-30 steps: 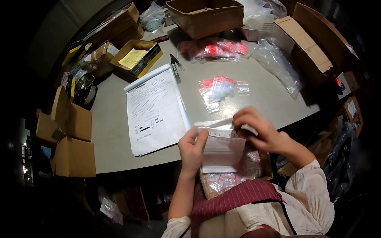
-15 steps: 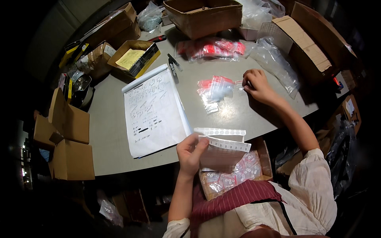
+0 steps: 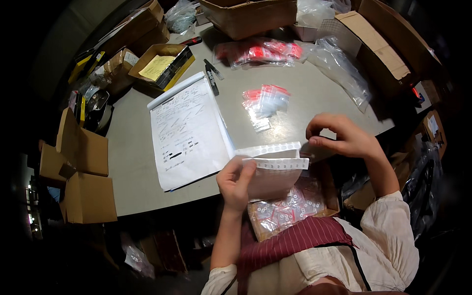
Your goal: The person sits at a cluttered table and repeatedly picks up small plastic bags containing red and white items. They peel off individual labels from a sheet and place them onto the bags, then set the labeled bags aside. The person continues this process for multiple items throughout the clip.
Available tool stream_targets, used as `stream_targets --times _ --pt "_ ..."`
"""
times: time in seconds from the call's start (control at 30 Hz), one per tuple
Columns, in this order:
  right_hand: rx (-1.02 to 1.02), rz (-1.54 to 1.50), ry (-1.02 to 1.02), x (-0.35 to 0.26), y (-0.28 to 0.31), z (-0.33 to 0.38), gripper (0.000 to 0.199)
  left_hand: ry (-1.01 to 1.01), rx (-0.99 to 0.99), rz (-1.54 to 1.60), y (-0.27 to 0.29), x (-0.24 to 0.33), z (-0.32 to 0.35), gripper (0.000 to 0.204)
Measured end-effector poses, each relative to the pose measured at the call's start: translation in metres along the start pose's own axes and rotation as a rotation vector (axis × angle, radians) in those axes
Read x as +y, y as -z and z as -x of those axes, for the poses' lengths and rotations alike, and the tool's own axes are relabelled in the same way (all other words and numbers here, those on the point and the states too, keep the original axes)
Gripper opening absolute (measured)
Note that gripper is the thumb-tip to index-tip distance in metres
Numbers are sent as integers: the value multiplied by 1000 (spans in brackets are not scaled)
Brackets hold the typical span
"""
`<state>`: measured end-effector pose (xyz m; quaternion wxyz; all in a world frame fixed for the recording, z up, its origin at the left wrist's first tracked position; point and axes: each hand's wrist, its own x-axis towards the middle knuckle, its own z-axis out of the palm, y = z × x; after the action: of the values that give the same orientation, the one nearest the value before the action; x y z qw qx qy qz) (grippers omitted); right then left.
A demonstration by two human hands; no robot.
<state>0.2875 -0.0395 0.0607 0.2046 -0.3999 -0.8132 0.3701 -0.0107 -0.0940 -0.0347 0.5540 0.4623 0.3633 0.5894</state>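
My left hand (image 3: 235, 184) grips a folded white label sheet (image 3: 275, 181), thumb on top. Rows of small round stickers run along its two upper edges. My right hand (image 3: 339, 135) is just right of the sheet's end, thumb and forefinger pinched on a small see-through zip bag that barely shows against the table. Beyond the sheet, a fanned pile of small zip bags (image 3: 268, 101) with red strips lies on the table. Below the sheet, against my lap, a cardboard box (image 3: 332, 196) holds many small bags (image 3: 295, 204) with white rings in them.
A notepad (image 3: 189, 142) with handwriting lies left of my hands, black markers (image 3: 212, 81) beyond it. Red-topped bag packs (image 3: 263, 51) and a large plastic bag (image 3: 339, 66) lie farther back. Cardboard boxes (image 3: 248, 17) line the far edge; an open carton (image 3: 88, 196) stands left.
My right hand has moved from beside the bag pile toward me, to the sheet's right end. The small bag it touched is gone from the table. The left hand still holds the sheet.
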Motion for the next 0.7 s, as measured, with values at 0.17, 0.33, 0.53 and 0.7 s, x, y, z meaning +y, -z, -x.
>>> stream_targets --times 0.17,0.33,0.53,0.7 --pt "118 33 113 -20 -32 19 34 -5 70 27 -8 -1 -5 14" --pt "276 119 209 -7 -53 21 41 15 59 3 -9 2 -7 15" --pt "334 382 394 -1 -57 22 48 62 63 30 -10 3 -9 14" --pt "455 394 531 -1 -55 6 42 89 86 68 -7 -1 -11 13"
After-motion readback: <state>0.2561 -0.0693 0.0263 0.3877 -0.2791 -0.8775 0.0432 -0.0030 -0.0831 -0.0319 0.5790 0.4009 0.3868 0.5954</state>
